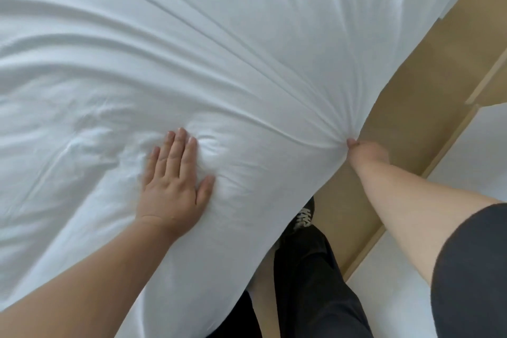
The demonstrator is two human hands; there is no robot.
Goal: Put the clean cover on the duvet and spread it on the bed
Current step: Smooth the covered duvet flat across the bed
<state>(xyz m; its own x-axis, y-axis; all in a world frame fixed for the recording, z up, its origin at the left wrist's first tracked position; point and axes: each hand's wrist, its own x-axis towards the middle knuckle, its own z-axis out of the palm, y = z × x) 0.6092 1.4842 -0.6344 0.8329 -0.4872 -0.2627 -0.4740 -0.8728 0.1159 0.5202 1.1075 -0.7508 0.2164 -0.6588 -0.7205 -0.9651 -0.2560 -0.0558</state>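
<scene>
L hand: left hand lies flat, palm down, on the white duvet; fingers straight & close together, thumb out to the side, nothing gripped. It presses a shallow dent w/ small creases round the fingertips.
L arm: bare forearm runs from the lower-left corner up to that hand, across the duvet's near edge.
R hand: right hand is at the duvet's right-hand edge, fingers curled tight into a bunch of the fabric; one fingertip shows on top, rest of the fingers hidden behind the cloth.
R arm: bare forearm comes in from the lower right; dark short sleeve at the upper arm.
Duvet: white, in its cover, fills most of the view to the left & above both hands. Long folds fan out from the pinched spot toward the far left & top, cloth looks pulled taut there. Near edge of duvet hangs over in front of the person's legs.
Legs: dark trousers just below the duvet's near edge, btw the two arms; dark shoe w/ white laces peeks out right under that edge.
Floor: tan floor runs diagonally along the duvet's right side, directly beyond the right hand.
Beyond floor: white surface, on the far side of the floor strip from the duvet; can't tell what it is.
</scene>
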